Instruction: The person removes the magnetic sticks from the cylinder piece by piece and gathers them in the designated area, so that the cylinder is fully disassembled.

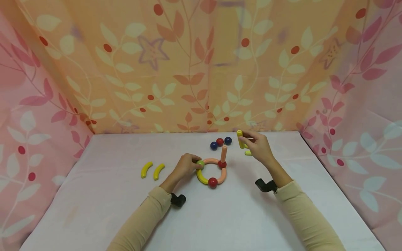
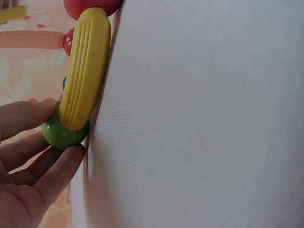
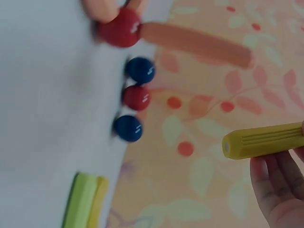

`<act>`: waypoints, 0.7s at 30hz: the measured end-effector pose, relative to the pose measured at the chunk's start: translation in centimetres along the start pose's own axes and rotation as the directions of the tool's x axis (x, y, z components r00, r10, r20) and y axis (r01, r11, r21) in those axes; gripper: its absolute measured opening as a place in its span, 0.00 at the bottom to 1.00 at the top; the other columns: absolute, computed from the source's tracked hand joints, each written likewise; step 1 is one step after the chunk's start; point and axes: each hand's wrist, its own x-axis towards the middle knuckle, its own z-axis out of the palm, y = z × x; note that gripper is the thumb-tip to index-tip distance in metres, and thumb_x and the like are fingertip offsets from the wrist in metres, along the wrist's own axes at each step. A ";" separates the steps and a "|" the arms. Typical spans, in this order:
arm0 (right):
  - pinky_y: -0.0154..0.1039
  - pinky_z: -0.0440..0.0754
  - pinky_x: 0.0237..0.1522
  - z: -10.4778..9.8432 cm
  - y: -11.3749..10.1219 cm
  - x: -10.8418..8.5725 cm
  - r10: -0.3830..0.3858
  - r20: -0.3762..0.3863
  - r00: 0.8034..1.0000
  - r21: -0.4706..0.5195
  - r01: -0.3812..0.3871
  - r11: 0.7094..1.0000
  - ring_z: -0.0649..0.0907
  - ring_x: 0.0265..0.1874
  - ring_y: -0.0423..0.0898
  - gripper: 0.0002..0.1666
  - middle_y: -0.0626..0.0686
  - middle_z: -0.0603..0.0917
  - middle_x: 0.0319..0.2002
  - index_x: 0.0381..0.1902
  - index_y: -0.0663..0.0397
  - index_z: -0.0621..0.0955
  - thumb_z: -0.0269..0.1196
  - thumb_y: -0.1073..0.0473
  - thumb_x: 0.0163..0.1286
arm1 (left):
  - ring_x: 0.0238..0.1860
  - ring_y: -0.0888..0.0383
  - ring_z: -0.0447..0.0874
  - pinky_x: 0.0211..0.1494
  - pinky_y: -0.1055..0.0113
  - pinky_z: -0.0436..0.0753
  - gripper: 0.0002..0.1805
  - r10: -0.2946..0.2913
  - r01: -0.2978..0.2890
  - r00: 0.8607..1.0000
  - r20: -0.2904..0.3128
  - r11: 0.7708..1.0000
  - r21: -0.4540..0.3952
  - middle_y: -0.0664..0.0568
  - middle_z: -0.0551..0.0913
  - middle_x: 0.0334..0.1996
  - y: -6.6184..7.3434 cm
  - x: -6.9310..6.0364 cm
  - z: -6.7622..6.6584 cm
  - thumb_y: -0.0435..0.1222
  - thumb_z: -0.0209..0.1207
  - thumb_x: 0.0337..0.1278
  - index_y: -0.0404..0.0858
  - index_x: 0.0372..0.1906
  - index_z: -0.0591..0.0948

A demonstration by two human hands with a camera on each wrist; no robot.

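Note:
A ring of curved rods and balls lies on the white table, made of a yellow curved rod (image 1: 202, 177), orange curved rods (image 1: 222, 176), a red ball (image 1: 212, 182) in front, a red ball (image 1: 222, 164) at the back right and a green ball (image 1: 200, 164) at the left. From the back red ball an orange straight rod (image 1: 224, 153) stands up. My left hand (image 1: 185, 165) pinches the green ball between thumb and fingers. Right of the ring, my right hand (image 1: 259, 144) holds a yellow straight rod (image 1: 240, 139) roughly upright, above the table, apart from the ring.
Two yellow curved rods (image 1: 158, 172) lie to the left. Behind the ring sit two blue balls (image 1: 228, 140) with a red ball (image 1: 220, 142) between them. A light green rod (image 3: 80, 202) and a yellow one (image 3: 98, 202) lie below my right hand. Patterned curtains (image 1: 194, 69) enclose the table.

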 end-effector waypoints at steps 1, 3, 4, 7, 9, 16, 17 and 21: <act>0.28 0.83 0.44 -0.2 0.5 0.0 0.007 0.004 1.000 -0.020 -0.007 1.000 0.84 0.45 0.57 0.18 0.65 0.84 0.45 0.53 0.67 0.81 0.63 0.64 0.67 | 0.47 0.53 0.81 0.56 0.58 0.82 0.18 0.002 -0.002 1.000 0.001 1.000 0.003 0.45 0.87 0.45 0.0 0.0 0.0 0.34 0.68 0.54 0.33 0.50 0.84; 0.37 0.86 0.46 -0.4 1.6 0.0 0.028 0.016 0.999 -0.060 -0.027 0.998 0.84 0.45 0.58 0.18 0.65 0.84 0.45 0.53 0.67 0.81 0.63 0.63 0.68 | 0.47 0.53 0.82 0.56 0.58 0.81 0.18 -0.001 0.001 1.000 -0.001 1.000 0.004 0.45 0.87 0.45 0.0 0.0 0.0 0.34 0.68 0.54 0.33 0.50 0.84; 0.42 0.86 0.46 -0.5 2.2 0.0 0.040 0.024 0.999 -0.080 -0.038 0.996 0.84 0.45 0.58 0.19 0.65 0.84 0.45 0.54 0.67 0.81 0.63 0.63 0.68 | 0.47 0.53 0.81 0.57 0.58 0.81 0.18 -0.003 0.003 1.000 0.000 1.000 0.006 0.45 0.87 0.46 0.1 0.0 0.0 0.34 0.68 0.54 0.33 0.51 0.84; 0.51 0.85 0.47 -0.7 3.8 -0.1 0.064 0.050 0.997 -0.135 -0.056 0.989 0.85 0.45 0.59 0.19 0.65 0.85 0.45 0.54 0.67 0.81 0.64 0.63 0.67 | 0.49 0.52 0.81 0.59 0.57 0.80 0.18 -0.014 0.014 1.000 0.001 1.000 0.009 0.45 0.86 0.46 0.1 -0.1 0.0 0.35 0.68 0.55 0.34 0.51 0.84; 0.52 0.85 0.46 -0.9 4.6 -0.2 0.072 0.071 0.995 -0.178 -0.058 0.982 0.85 0.44 0.59 0.19 0.65 0.85 0.44 0.53 0.67 0.81 0.64 0.63 0.67 | 0.49 0.52 0.81 0.59 0.56 0.80 0.18 -0.023 0.023 1.000 0.001 1.000 0.006 0.45 0.86 0.47 0.1 -0.1 0.0 0.35 0.67 0.55 0.34 0.51 0.84; 0.47 0.83 0.40 -1.4 6.8 -0.7 0.121 0.232 0.965 -0.382 -0.024 0.924 0.83 0.37 0.53 0.19 0.60 0.85 0.38 0.52 0.65 0.82 0.65 0.62 0.66 | 0.49 0.52 0.81 0.60 0.56 0.80 0.18 -0.028 0.028 1.000 0.003 1.000 0.006 0.46 0.86 0.47 0.0 0.0 0.0 0.35 0.67 0.56 0.35 0.52 0.84; 0.46 0.82 0.39 -1.5 7.1 -0.7 0.131 0.257 0.957 -0.406 -0.016 0.914 0.83 0.36 0.52 0.19 0.59 0.84 0.37 0.52 0.66 0.82 0.65 0.62 0.66 | 0.49 0.52 0.81 0.60 0.56 0.80 0.18 -0.026 0.026 1.000 0.003 1.000 0.005 0.46 0.86 0.47 0.0 0.0 0.0 0.35 0.67 0.56 0.35 0.52 0.84; 0.49 0.81 0.40 -1.6 8.0 -0.8 0.155 0.321 0.934 -0.478 0.018 0.878 0.82 0.35 0.51 0.17 0.59 0.84 0.36 0.49 0.66 0.84 0.66 0.62 0.64 | 0.48 0.53 0.81 0.58 0.57 0.80 0.18 -0.005 0.005 1.000 0.001 1.000 0.024 0.45 0.87 0.46 0.1 -0.1 0.0 0.35 0.67 0.55 0.34 0.51 0.84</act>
